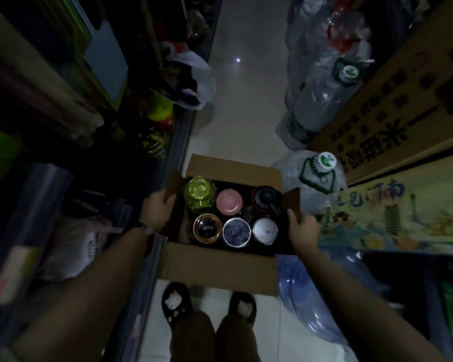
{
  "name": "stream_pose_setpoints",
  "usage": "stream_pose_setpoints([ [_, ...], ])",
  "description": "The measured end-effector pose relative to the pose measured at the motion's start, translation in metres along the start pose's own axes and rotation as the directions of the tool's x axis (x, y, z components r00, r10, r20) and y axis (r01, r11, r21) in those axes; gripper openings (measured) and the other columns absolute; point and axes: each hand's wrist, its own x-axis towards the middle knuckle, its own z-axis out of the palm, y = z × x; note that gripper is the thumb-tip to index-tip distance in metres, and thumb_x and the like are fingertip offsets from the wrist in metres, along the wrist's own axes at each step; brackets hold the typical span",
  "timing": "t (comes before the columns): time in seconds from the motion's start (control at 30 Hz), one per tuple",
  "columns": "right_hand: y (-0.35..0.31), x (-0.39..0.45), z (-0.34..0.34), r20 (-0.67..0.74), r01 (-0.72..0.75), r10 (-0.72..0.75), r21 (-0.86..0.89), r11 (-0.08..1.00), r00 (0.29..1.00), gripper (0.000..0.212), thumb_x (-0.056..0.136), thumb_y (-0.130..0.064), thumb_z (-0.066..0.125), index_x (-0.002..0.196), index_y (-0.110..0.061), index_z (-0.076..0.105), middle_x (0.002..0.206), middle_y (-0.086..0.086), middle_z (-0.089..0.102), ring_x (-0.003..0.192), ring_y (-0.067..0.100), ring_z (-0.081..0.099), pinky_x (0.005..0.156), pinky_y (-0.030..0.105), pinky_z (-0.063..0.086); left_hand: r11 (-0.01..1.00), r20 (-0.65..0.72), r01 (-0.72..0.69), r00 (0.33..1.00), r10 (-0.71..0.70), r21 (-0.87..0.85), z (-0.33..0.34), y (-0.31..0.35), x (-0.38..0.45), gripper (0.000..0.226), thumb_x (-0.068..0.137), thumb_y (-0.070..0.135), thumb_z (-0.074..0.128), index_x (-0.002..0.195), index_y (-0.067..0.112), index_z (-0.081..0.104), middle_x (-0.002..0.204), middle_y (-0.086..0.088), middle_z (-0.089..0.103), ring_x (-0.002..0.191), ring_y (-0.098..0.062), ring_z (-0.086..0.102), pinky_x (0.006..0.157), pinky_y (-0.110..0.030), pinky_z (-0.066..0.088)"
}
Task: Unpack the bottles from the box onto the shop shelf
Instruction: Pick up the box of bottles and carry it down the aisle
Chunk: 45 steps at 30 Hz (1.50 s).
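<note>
An open cardboard box (220, 265) sits in the aisle in front of my feet, its flaps spread. Inside stand several bottles seen from above: a green-lidded one (199, 193), a pink-lidded one (229, 201), a black one (266, 198), an amber-rimmed one (207, 228), a blue-grey capped one (236, 231) and a white-capped one (265, 229). My left hand (158, 211) grips the box's left side flap. My right hand (302, 227) grips the right side flap. The dark shop shelf (173, 152) runs along the left, level with the box.
On the left shelf stand a yellow-green lidded jar (160, 111) and a dark jar (152, 139), with a plastic bag (199, 79) beyond. Large water jugs (314, 178) and cardboard cartons (392, 108) crowd the right. A blue jug (306, 296) lies near my right arm. Pale tiled floor (246, 100) stretches ahead.
</note>
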Motion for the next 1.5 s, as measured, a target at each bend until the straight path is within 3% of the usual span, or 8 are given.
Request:
stream_pose_setpoints([
  [0.23, -0.052, -0.068, -0.126, -0.022, -0.023, 0.025, 0.081, 0.996, 0.999, 0.036, 0.098, -0.022, 0.053, 0.095, 0.012, 0.065, 0.095, 0.033, 0.067, 0.091, 0.045, 0.064, 0.071, 0.038, 0.044, 0.998, 0.064, -0.06, 0.996, 0.058, 0.017, -0.076, 0.104, -0.084, 0.03, 0.095, 0.02, 0.05, 0.11, -0.003, 0.063, 0.107, -0.023, 0.067, 0.101, -0.035, 0.063, 0.083, -0.036, 0.048],
  [0.37, -0.072, -0.092, -0.196, -0.029, -0.042, 0.044, 0.082, 0.996, 0.999, 0.041, 0.098, -0.024, 0.052, 0.063, -0.002, 0.054, 0.066, 0.021, 0.058, 0.083, 0.044, 0.063, 0.057, 0.033, 0.034, 0.996, 0.089, -0.086, 0.992, 0.087, -0.009, -0.101, 0.158, -0.123, 0.03, 0.096, 0.02, 0.049, 0.109, -0.001, 0.064, 0.106, -0.021, 0.068, 0.101, -0.033, 0.063, 0.084, -0.036, 0.048],
  [0.57, -0.076, -0.115, -0.271, -0.092, -0.047, 0.053, 0.067, 0.997, 0.994, 0.045, 0.099, -0.025, 0.051, 0.056, -0.015, 0.041, 0.056, 0.003, 0.042, 0.064, 0.028, 0.049, 0.063, 0.034, 0.034, 0.982, 0.125, -0.181, 0.977, 0.173, 0.054, -0.118, 0.231, -0.162, 0.029, 0.096, 0.019, 0.049, 0.107, -0.003, 0.063, 0.105, -0.021, 0.068, 0.099, -0.033, 0.063, 0.075, -0.028, 0.042],
  [0.77, -0.064, -0.14, -0.301, -0.199, -0.128, 0.157, 0.152, 0.98, 0.967, 0.038, 0.1, -0.028, 0.049, 0.102, 0.008, 0.062, 0.1, 0.026, 0.064, 0.095, 0.04, 0.061, 0.068, 0.032, 0.037, 0.935, 0.206, -0.314, 0.938, 0.279, 0.167, -0.107, 0.281, -0.165, 0.033, 0.096, 0.025, 0.048, 0.111, -0.002, 0.061, 0.11, -0.023, 0.066, 0.104, -0.037, 0.062, 0.084, -0.037, 0.046],
  [0.87, -0.05, -0.147, -0.296, -0.249, -0.221, 0.255, 0.157, 0.963, 0.934, 0.038, 0.1, -0.031, 0.048, 0.089, 0.002, 0.062, 0.085, 0.021, 0.063, 0.085, 0.039, 0.063, 0.064, 0.032, 0.038, 0.901, 0.284, -0.384, 0.904, 0.321, 0.205, -0.091, 0.3, -0.162, 0.034, 0.097, 0.022, 0.046, 0.106, -0.008, 0.061, 0.106, -0.025, 0.065, 0.099, -0.037, 0.061, 0.075, -0.031, 0.039],
  [1.17, -0.024, -0.222, -0.255, -0.318, -0.52, 0.646, 0.4, 0.755, 0.694, 0.036, 0.1, -0.031, 0.047, 0.075, -0.005, 0.054, 0.06, 0.004, 0.046, 0.072, 0.03, 0.054, 0.061, 0.031, 0.036, 0.755, 0.609, -0.623, 0.685, 0.4, 0.204, -0.057, 0.34, -0.147, 0.034, 0.098, 0.021, 0.044, 0.106, -0.008, 0.06, 0.1, -0.022, 0.064, 0.1, -0.038, 0.06, 0.07, -0.029, 0.036],
  [1.33, -0.02, -0.279, -0.232, -0.315, -0.568, 0.779, 0.546, 0.616, 0.542, 0.03, 0.1, -0.03, 0.048, 0.085, -0.006, 0.059, 0.081, 0.016, 0.058, 0.083, 0.035, 0.06, 0.064, 0.029, 0.035, 0.625, 0.737, -0.76, 0.524, 0.426, 0.179, -0.04, 0.346, -0.162, 0.032, 0.097, 0.021, 0.045, 0.089, -0.006, 0.061, 0.092, -0.024, 0.064, 0.086, -0.034, 0.059, 0.068, -0.029, 0.035],
  [1.5, -0.004, -0.332, -0.207, -0.287, -0.555, 0.877, 0.687, 0.469, 0.386, 0.035, 0.098, -0.035, 0.05, 0.083, -0.005, 0.061, 0.09, 0.019, 0.067, 0.091, 0.037, 0.064, 0.066, 0.033, 0.045, 0.517, 0.804, -0.851, 0.373, 0.463, 0.097, -0.008, 0.341, -0.188, 0.03, 0.096, 0.02, 0.049, 0.1, -0.007, 0.063, 0.098, -0.022, 0.066, 0.096, -0.036, 0.061, 0.079, -0.039, 0.046],
])
